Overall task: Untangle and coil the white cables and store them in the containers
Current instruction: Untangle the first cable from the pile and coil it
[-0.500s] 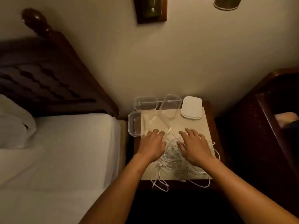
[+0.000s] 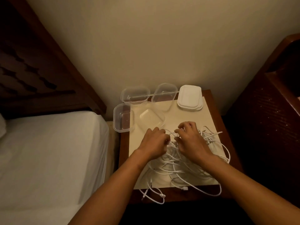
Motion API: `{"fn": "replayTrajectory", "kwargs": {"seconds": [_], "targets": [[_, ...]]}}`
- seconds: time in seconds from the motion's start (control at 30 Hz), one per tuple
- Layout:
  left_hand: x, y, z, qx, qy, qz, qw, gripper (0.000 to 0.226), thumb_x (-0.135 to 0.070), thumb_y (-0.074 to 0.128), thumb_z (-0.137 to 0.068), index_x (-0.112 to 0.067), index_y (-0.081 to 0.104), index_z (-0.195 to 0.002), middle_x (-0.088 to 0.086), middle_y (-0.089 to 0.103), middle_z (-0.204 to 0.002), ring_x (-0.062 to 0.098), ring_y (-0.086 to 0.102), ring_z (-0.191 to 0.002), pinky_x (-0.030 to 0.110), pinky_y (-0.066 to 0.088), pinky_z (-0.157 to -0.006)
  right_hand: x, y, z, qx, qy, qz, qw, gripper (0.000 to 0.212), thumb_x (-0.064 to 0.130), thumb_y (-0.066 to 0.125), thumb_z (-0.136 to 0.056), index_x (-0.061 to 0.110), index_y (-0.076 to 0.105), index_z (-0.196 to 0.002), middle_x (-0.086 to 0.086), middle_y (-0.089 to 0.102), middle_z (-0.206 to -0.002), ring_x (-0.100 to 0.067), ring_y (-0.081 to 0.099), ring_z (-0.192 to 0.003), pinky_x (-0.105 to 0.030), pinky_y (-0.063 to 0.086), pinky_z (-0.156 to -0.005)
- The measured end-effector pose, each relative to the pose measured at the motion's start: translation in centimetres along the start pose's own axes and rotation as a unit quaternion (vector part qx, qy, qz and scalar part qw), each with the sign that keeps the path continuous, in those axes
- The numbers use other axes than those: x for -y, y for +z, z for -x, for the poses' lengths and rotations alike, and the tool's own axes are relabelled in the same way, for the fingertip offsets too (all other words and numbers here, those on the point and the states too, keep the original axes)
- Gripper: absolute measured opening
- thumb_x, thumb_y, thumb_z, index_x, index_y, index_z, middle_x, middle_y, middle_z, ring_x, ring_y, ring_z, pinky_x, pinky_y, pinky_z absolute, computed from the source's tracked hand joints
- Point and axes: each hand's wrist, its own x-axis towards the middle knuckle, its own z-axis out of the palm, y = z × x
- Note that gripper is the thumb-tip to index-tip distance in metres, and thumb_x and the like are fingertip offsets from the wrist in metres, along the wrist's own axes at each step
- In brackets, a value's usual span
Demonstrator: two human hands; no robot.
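A bedroom: bed (image 2: 48, 151) with wooden headboard (image 2: 40, 70), bedside table (image 2: 211, 98) alongside.

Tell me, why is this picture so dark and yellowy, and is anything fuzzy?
Head view: the light is dim and yellowish, and the headboard sinks into shadow. Head view: the wide lens makes the furniture lean outward. Head view: the left hand and right hand, gripping the white cables, look a little soft. There is no glare.
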Motion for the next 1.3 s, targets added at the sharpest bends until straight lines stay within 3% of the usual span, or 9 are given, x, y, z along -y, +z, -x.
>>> {"fn": "replayTrajectory", "kwargs": {"seconds": [0.2, 0.37, 0.53, 0.7, 0.9, 1.1, 1.17, 1.23, 1.3], "targets": [[-0.7, -0.6, 1.5, -0.108, -0.009, 0.133, 0.985, 0.022, -0.032, 0.060, -0.099, -0.025, 0.075, -0.112, -0.002, 0.067, -0.099, 0.018, 0.056, -0.090, 0.042, 0.051, -0.078, -0.3, -1.2, -0.5, -0.135, -0.098, 0.020, 0.986, 0.014, 0.025, 0.076, -0.088, 0.013, 0.071, -0.095, -0.005, 0.063, -0.093, -0.025, 0.050, -0.091, -0.034, 0.042, -0.061], [-1.8, -3.7, 4.3, -0.222, -0.023, 0.245, 0.943, 0.025, -0.035, 0.063, -0.098, -0.026, 0.067, -0.121, -0.006, 0.061, -0.111, 0.010, 0.055, -0.093, 0.034, 0.051, -0.083, 2.3, -5.1, 0.0, -0.228, -0.086, -0.127, 0.962, 0.010, 0.023, 0.068, -0.095, 0.014, 0.069, -0.092, -0.002, 0.063, -0.090, -0.023, 0.052, -0.087, -0.033, 0.041, -0.066], [-3.3, -7.3, 5.3, -0.298, -0.025, 0.369, 0.880, 0.013, -0.021, 0.067, -0.098, -0.015, 0.079, -0.097, -0.001, 0.073, -0.083, 0.012, 0.065, -0.076, 0.034, 0.055, -0.072, 4.5, -9.0, 1.0, -0.274, -0.054, -0.268, 0.922, 0.014, 0.024, 0.071, -0.094, 0.016, 0.073, -0.105, 0.000, 0.066, -0.097, -0.011, 0.063, -0.085, -0.013, 0.048, -0.068], [-4.6, -10.9, 6.0, -0.288, -0.005, 0.497, 0.818, 0.014, -0.012, 0.065, -0.099, -0.003, 0.076, -0.100, 0.016, 0.074, -0.084, 0.019, 0.066, -0.071, 0.035, 0.058, -0.069, 4.9, -7.7, 1.8, -0.141, -0.002, -0.403, 0.904, 0.063, 0.054, 0.070, -0.085, 0.028, 0.050, -0.139, 0.009, 0.061, -0.125, -0.004, 0.057, -0.114, -0.019, 0.046, -0.084], [-6.1, -13.8, 6.7, -0.281, 0.038, 0.523, 0.804, 0.015, -0.010, 0.064, -0.099, 0.001, 0.074, -0.099, 0.022, 0.073, -0.085, 0.023, 0.069, -0.072, 0.032, 0.060, -0.070, 5.2, -6.2, 2.7, -0.107, 0.006, -0.415, 0.903, 0.016, 0.038, 0.062, -0.097, 0.026, 0.060, -0.106, 0.000, 0.067, -0.096, -0.020, 0.065, -0.091, -0.037, 0.056, -0.076], [-3.7, -15.4, 8.0, -0.347, -0.036, 0.651, 0.674, 0.014, -0.009, 0.065, -0.098, 0.001, 0.074, -0.101, 0.019, 0.072, -0.084, 0.029, 0.068, -0.075, 0.035, 0.060, -0.070, 3.9, -7.3, 3.2, -0.089, -0.039, -0.390, 0.916, 0.012, 0.035, 0.058, -0.100, 0.026, 0.067, -0.098, 0.003, 0.071, -0.090, -0.013, 0.070, -0.088, -0.044, 0.061, -0.078], [-2.8, -14.7, 7.7, -0.383, -0.127, 0.583, 0.706, 0.017, -0.009, 0.065, -0.098, -0.002, 0.070, -0.112, 0.020, 0.072, -0.100, 0.027, 0.067, -0.084, 0.039, 0.060, -0.075, 3.9, -8.0, 2.5, -0.099, -0.048, -0.347, 0.931, 0.014, 0.026, 0.060, -0.100, 0.018, 0.071, -0.096, 0.002, 0.073, -0.088, -0.009, 0.071, -0.084, -0.042, 0.061, -0.077], [-2.8, -14.3, 7.7, -0.431, -0.216, 0.351, 0.803, 0.058, -0.008, 0.063, -0.089, -0.004, 0.046, -0.144, 0.023, 0.052, -0.135, 0.029, 0.055, -0.111, 0.041, 0.050, -0.099, 3.8, -8.2, 1.7, -0.101, -0.050, -0.308, 0.945, 0.016, 0.023, 0.062, -0.099, 0.016, 0.073, -0.089, 0.003, 0.072, -0.082, -0.009, 0.071, -0.077, -0.044, 0.061, -0.073], [-3.9, -14.3, 8.1, -0.442, -0.154, 0.116, 0.876, 0.094, -0.020, 0.058, -0.077, -0.007, 0.015, -0.159, 0.020, 0.026, -0.156, 0.033, 0.031, -0.137, 0.043, 0.030, -0.117, 3.9, -8.1, 1.1, -0.107, -0.058, -0.250, 0.960, 0.019, 0.030, 0.063, -0.096, 0.018, 0.070, -0.083, 0.006, 0.069, -0.075, -0.011, 0.067, -0.070, -0.047, 0.058, -0.067]]}}
